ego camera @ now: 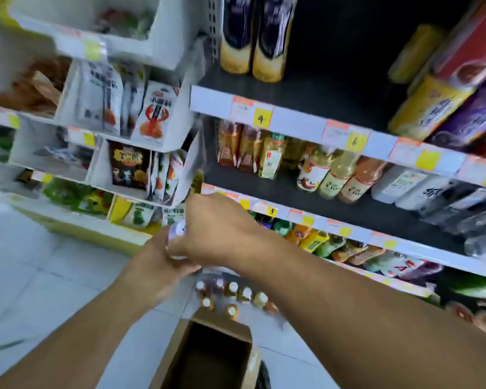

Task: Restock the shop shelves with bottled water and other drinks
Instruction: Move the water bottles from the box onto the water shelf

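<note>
Both hands, left [163, 259] and right [222, 228], curl round one bottle [176, 231]; shelves [348, 217] sit part-filled, more bottles [230, 297] wait below beside your box [216, 352].

Stood on dark shelves [348, 209] up and right of the fingers [177, 248]: tea-coloured bottles [236, 147] and pale yellow ones [331, 175] in the middle tier, two tall dark-labelled bottles [253, 35] in the tier above, mixed green and orange drinks [314, 237] in the tier just right of the fingers. Carried snack packets [152, 113] on white racks [28, 158] up and left. Rested on the pale tiled floor [40, 276] below the fingers: white-capped bottles [230, 296] and an open cardboard box [208, 357].
</note>
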Action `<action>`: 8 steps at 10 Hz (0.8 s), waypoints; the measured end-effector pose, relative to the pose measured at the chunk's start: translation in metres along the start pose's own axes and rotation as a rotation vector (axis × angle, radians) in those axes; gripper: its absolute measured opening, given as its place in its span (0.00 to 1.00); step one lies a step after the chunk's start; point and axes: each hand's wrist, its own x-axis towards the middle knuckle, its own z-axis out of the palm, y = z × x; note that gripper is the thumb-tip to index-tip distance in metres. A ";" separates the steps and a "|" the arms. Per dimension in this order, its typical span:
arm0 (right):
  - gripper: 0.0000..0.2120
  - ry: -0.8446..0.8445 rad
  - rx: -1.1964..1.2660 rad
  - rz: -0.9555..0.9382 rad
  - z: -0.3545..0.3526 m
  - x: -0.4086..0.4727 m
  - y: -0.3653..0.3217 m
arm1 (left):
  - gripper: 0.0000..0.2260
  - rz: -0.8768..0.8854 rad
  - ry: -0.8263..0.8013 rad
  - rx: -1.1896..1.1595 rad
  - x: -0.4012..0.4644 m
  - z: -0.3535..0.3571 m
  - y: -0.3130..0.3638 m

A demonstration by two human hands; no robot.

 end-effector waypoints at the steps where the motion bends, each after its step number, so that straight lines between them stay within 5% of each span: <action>1: 0.20 0.108 -0.048 0.012 -0.068 -0.027 -0.028 | 0.18 0.119 -0.063 -0.257 -0.073 -0.046 0.129; 4: 0.25 0.456 -0.070 0.037 -0.256 -0.113 -0.101 | 0.23 0.400 -0.147 -0.311 -0.125 -0.109 0.266; 5: 0.25 0.578 -0.100 0.006 -0.305 -0.139 -0.117 | 0.17 0.499 -0.085 -0.262 -0.146 -0.118 0.310; 7: 0.26 0.880 -0.123 -0.072 -0.368 -0.182 -0.124 | 0.21 0.614 -0.047 -0.254 -0.184 -0.128 0.395; 8: 0.25 0.980 -0.046 -0.085 -0.391 -0.195 -0.116 | 0.19 0.703 -0.288 -0.549 -0.195 -0.123 0.430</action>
